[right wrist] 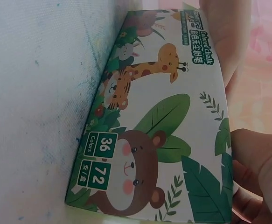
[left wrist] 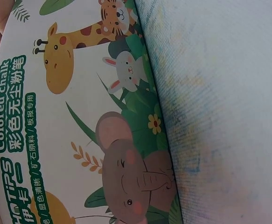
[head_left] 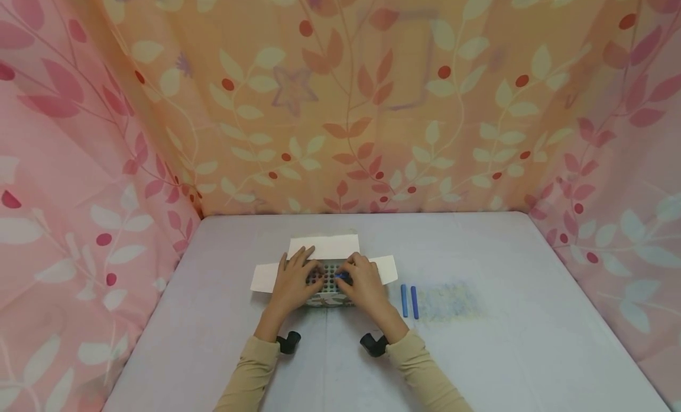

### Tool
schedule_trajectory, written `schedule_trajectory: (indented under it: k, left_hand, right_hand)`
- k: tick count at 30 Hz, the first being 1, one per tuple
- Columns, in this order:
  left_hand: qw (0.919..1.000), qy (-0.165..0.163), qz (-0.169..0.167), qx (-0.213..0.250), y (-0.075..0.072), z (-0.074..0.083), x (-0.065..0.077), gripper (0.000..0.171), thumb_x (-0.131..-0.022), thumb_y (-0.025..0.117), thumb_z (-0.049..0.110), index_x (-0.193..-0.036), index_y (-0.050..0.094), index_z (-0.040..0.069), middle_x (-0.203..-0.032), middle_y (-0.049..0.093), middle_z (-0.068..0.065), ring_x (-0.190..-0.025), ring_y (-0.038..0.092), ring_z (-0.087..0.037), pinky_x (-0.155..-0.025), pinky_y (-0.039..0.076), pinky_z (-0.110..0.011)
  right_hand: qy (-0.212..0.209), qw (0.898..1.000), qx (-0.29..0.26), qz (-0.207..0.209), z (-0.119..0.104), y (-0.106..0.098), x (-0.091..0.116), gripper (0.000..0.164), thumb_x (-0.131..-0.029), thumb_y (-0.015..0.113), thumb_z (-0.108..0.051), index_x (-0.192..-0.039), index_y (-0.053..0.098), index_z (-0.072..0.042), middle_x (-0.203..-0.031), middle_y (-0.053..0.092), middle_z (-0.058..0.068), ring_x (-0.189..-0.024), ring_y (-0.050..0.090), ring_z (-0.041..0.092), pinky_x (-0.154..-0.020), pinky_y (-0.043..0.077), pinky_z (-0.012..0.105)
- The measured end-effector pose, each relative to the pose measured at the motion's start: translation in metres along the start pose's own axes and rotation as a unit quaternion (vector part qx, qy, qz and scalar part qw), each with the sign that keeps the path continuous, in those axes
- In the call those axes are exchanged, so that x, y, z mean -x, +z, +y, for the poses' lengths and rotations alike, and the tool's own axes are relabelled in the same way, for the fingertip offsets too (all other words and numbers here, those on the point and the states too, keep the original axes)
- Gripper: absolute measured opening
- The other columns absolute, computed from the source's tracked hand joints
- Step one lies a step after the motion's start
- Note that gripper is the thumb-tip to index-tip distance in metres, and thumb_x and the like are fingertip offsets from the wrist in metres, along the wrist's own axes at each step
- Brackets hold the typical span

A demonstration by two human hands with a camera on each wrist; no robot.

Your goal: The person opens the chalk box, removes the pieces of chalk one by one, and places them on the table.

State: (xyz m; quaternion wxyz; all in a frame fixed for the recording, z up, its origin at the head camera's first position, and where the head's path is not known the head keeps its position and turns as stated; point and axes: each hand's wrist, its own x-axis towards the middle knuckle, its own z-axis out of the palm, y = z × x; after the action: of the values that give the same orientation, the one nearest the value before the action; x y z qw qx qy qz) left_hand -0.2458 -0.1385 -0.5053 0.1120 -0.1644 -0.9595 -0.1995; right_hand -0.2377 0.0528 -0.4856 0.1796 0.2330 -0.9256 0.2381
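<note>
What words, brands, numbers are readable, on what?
All on box:
"Colored chalk"
"彩色无尘粉笔"
"36 Colors"
"72 支/盒"
"显色清晰 / 矿石原料 / 板报专用", start cut off
"…TiPS 伊卡…", brand, partly unclear
Head view print: too small

an orange leaf-patterned curtain [head_left: 346,113] hangs behind the pale surface [head_left: 511,353], pink curtains [head_left: 628,223] flank it, and blue-yellow smudges [head_left: 449,301] mark its right half.
</note>
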Motion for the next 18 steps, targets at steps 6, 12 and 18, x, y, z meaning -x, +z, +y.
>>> schedule_trajectory:
  k: [6,12,18]
  left_hand:
    - [1.0000,-0.003,0.001,0.002,-0.0005,0.0009,0.0008,0.023,-0.083,0.063,0.040,-0.101,0.062,0.026,-0.147,0.036,-0.003,-0.139,0.024,-0.027,-0.114,0.006,-0.055]
    - [1.0000,-0.003,0.003,0.003,-0.0005,0.0022,0.0009,0.018,-0.084,0.062,0.039,-0.098,0.062,0.027,-0.147,0.036,-0.004,-0.139,0.025,-0.028,-0.114,0.005,-0.055]
    - [0.9999,-0.005,0.011,0.005,0.0008,0.0018,0.0010,0.017,-0.084,0.063,0.038,-0.097,0.063,0.027,-0.146,0.038,-0.004,-0.139,0.026,-0.028,-0.114,0.005,-0.055]
  right_hand:
    - [-0.006,1.000,-0.008,0.010,0.0010,0.0007,0.0004,0.011,-0.077,0.076,-0.023,-0.085,0.072,-0.017,-0.088,0.053,-0.001,-0.077,0.052,0.015,-0.063,0.037,0.029]
    - [-0.001,1.000,-0.024,0.005,0.0016,-0.0006,0.0004,0.011,-0.078,0.074,-0.023,-0.086,0.071,-0.016,-0.090,0.052,-0.001,-0.081,0.052,0.015,-0.065,0.037,0.028]
    - [-0.009,0.999,-0.038,0.014,0.0019,-0.0006,0.0006,0.012,-0.077,0.075,-0.024,-0.085,0.071,-0.015,-0.089,0.053,-0.001,-0.079,0.052,0.015,-0.064,0.036,0.028]
